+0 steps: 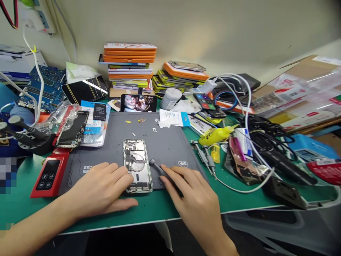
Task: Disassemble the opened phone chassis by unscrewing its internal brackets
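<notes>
1. A person's right hand (194, 193) closes around a slim grey tool (164, 173), its capped end just beside an opened phone (138, 165) at the near edge of a dark grey mat (112, 129).
2. The left hand (102, 185), fingers loosely curled and thumb extended, rests at the phone's left edge; whether its fingertips grip anything cannot be told.
3. To the left, a red device (49, 174) with a dark control panel lies beside the mat, a detached phone screen (72, 131) beyond it.
4. To the right, a yellow bottle (217, 135) lies tipped on the green tabletop (149, 209).
5. Farther back, a phone showing a picture (140, 103) stands on its side before a stack of orange-edged boxes (130, 57).
</notes>
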A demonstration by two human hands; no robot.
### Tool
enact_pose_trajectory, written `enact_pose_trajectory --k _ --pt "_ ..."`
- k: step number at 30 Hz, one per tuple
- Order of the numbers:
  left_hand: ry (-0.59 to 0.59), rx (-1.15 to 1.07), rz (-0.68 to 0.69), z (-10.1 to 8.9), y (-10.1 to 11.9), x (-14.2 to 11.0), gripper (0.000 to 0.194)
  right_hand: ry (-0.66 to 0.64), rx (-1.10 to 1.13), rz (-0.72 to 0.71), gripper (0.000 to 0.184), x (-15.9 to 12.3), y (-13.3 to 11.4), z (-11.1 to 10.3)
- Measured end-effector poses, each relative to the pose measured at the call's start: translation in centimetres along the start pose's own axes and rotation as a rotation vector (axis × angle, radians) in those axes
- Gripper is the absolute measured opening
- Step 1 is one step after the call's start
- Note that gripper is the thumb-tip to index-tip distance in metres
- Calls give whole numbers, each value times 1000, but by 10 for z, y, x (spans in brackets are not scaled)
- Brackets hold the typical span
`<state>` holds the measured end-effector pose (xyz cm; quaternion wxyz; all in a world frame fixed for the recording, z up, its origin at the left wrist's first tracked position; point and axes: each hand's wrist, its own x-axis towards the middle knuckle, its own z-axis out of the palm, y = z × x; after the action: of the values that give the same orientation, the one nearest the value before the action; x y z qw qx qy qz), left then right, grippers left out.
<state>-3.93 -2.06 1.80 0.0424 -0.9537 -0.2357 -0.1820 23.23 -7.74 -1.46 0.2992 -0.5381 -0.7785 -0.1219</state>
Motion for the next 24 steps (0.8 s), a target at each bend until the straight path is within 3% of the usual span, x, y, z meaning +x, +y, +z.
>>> enact_pose_trajectory --k 3,7,13,18,24 --pt "-45 38 -6 6 0 0 31 -27 60 35 17 4 12 -4" --pt "-63 -1 -33 7 -2 1 35 50 144 78 13 26 31 -11" --pt "-172 36 -63 6 -2 13 50 44 794 372 13 71 45 -14" --pt "-166 -9 -37 9 -5 16 50 -40 1147 413 23 104 38 4" --pt "-15 -31 -3 10 -6 9 59 -248 1271 424 26 127 14 29"
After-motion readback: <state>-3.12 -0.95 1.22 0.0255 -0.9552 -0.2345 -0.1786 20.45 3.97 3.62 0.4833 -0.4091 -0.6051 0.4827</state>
